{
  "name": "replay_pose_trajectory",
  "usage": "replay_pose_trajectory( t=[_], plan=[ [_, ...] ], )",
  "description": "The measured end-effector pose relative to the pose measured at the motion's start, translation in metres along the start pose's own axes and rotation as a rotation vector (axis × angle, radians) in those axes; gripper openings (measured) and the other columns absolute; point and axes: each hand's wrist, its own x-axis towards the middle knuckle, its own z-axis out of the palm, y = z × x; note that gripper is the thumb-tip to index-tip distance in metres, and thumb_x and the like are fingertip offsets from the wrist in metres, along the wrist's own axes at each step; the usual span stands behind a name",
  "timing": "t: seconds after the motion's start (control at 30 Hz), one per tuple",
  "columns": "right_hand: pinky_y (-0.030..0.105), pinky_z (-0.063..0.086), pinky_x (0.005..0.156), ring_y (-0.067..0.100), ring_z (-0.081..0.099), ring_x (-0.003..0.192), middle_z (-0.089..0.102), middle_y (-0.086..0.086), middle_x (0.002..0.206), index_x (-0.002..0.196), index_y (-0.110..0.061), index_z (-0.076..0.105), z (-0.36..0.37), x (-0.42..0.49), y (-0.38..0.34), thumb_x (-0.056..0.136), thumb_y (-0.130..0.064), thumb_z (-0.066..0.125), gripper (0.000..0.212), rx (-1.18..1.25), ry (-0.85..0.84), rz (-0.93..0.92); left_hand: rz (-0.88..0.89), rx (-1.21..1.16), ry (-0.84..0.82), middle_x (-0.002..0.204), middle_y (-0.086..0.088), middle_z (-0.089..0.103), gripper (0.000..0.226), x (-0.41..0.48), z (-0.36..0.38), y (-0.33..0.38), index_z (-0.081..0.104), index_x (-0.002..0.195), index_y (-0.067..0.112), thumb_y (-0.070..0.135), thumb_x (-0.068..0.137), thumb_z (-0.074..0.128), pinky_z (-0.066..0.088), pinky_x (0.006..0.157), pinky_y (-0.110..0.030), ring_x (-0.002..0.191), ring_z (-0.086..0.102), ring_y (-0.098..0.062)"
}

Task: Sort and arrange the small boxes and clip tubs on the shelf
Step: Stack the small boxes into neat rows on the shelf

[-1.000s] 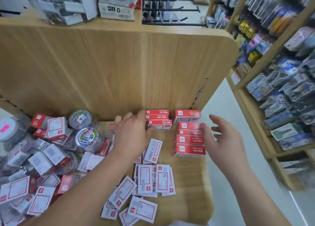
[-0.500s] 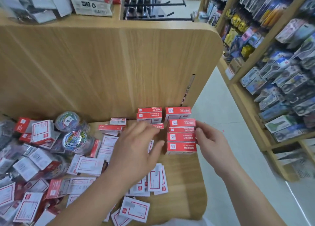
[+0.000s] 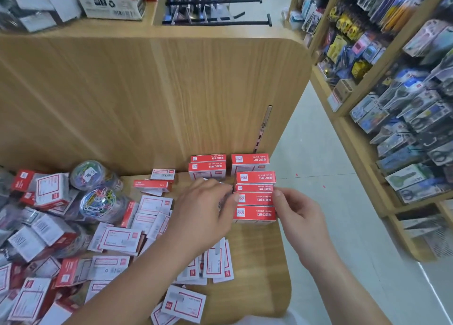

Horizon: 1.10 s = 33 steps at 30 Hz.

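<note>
Pinching the right end of one of five red boxes (image 3: 253, 199) lined at the shelf's (image 3: 257, 251) right, the right hand (image 3: 301, 216) faces the left hand (image 3: 201, 214), thumb touching the other end, grip unclear; two clip tubs (image 3: 103, 202) stand left.

Left forearm from lower left; left hand (image 3: 203, 214) mid-frame, palm down, fingers curled, thumb tip pressing red box (image 3: 255, 199). Right hand (image 3: 300, 216) from lower right, curled fingertips pinch box's opposite end.

Whether the left hand (image 3: 203, 216) holds anything is hidden; loose boxes (image 3: 117, 238) run off-frame left.
</note>
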Motion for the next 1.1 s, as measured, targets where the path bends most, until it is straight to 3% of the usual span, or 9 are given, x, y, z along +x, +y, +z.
replay_pose_trajectory(
  t=[0.07, 0.17, 0.33, 0.4, 0.5, 0.63, 0.8, 0.93, 1.1],
  plan=[
    [0.025, 0.06, 0.08, 0.01, 0.075, 0.093, 0.079, -0.006, 0.096, 0.104, -0.021, 0.075, 0.001, 0.003, 0.005, 0.099, -0.027, 0.064, 0.014, 0.02, 0.013, 0.01, -0.089, -0.087, -0.025, 0.083, 0.012, 0.066, 0.042, 0.008, 0.006, 0.005, 0.069, 0.088, 0.027, 0.059, 0.097, 0.044, 0.051, 0.075, -0.038, 0.085, 0.058, -0.01],
    [0.033, 0.059, 0.086, 0.012, 0.074, 0.099, 0.078, -0.007, 0.1, 0.106, -0.024, 0.073, -0.001, 0.005, 0.01, 0.097, -0.028, 0.067, 0.011, 0.015, -0.006, 0.012, -0.258, -0.296, -0.017, 0.082, 0.018, 0.072, 0.037, 0.017, 0.012, 0.006, 0.071, 0.089, 0.03, 0.064, 0.087, 0.056, 0.059, 0.073, -0.038, 0.08, 0.068, -0.002],
    [0.029, 0.06, 0.084, 0.01, 0.073, 0.098, 0.078, -0.009, 0.101, 0.107, -0.026, 0.072, -0.002, 0.006, 0.011, 0.1, -0.027, 0.062, 0.012, 0.007, -0.041, 0.011, -0.4, -0.554, -0.089, 0.084, 0.015, 0.077, 0.01, 0.027, 0.013, 0.002, 0.076, 0.086, 0.032, 0.041, 0.088, 0.075, 0.063, 0.074, -0.041, 0.08, 0.075, -0.007],
    [0.024, 0.059, 0.079, 0.008, 0.072, 0.096, 0.077, -0.014, 0.099, 0.105, -0.03, 0.072, -0.001, 0.006, 0.011, 0.1, -0.03, 0.063, 0.01, -0.044, -0.018, -0.002, -0.422, -0.63, -0.065, 0.082, 0.008, 0.077, 0.009, 0.028, 0.009, 0.003, 0.076, 0.084, 0.026, 0.027, 0.093, 0.075, 0.062, 0.066, -0.031, 0.074, 0.074, -0.009],
    [0.018, 0.057, 0.073, 0.001, 0.067, 0.099, 0.071, -0.019, 0.106, 0.109, -0.037, 0.065, 0.003, 0.0, 0.013, 0.098, -0.038, 0.064, 0.012, -0.183, 0.08, -0.056, -0.37, -0.623, -0.058, 0.077, 0.002, 0.074, 0.013, 0.027, -0.001, 0.002, 0.075, 0.087, 0.016, 0.016, 0.098, 0.068, 0.051, 0.055, -0.012, 0.066, 0.07, -0.006],
    [0.016, 0.055, 0.081, -0.008, 0.058, 0.114, 0.062, -0.026, 0.122, 0.128, -0.041, 0.056, 0.009, -0.015, 0.016, 0.085, -0.042, 0.079, 0.05, -0.241, 0.054, -0.141, -0.287, -0.642, -0.158, 0.091, 0.006, 0.075, 0.007, 0.025, -0.007, -0.001, 0.07, 0.101, 0.014, 0.008, 0.098, 0.066, 0.054, 0.062, -0.012, 0.079, 0.072, 0.0],
    [0.005, 0.048, 0.08, -0.018, 0.053, 0.114, 0.054, -0.03, 0.128, 0.136, -0.047, 0.045, 0.011, -0.016, 0.02, 0.068, -0.033, 0.094, 0.085, -0.237, -0.018, -0.149, -0.138, -0.491, -0.202, 0.098, 0.019, 0.074, 0.02, 0.021, -0.004, -0.012, 0.068, 0.108, 0.031, 0.014, 0.101, 0.061, 0.056, 0.076, -0.019, 0.09, 0.071, -0.003],
    [0.02, 0.052, 0.094, -0.006, 0.049, 0.127, 0.045, -0.026, 0.139, 0.146, -0.044, 0.043, 0.01, -0.011, 0.022, 0.074, -0.052, 0.084, 0.083, -0.421, -0.033, -0.244, 0.017, -0.318, -0.127, 0.113, 0.019, 0.07, 0.033, 0.017, -0.004, -0.017, 0.071, 0.123, 0.029, 0.01, 0.102, 0.055, 0.055, 0.086, -0.025, 0.103, 0.066, -0.003],
    [0.036, 0.053, 0.101, 0.001, 0.05, 0.13, 0.048, -0.023, 0.139, 0.145, -0.033, 0.051, 0.01, -0.013, 0.025, 0.084, -0.049, 0.075, 0.067, -0.449, -0.038, -0.286, 0.042, -0.351, -0.053, 0.119, 0.018, 0.063, 0.034, 0.01, -0.008, -0.026, 0.068, 0.133, 0.021, 0.017, 0.1, 0.061, 0.055, 0.082, -0.027, 0.098, 0.066, -0.006]
  ],
)
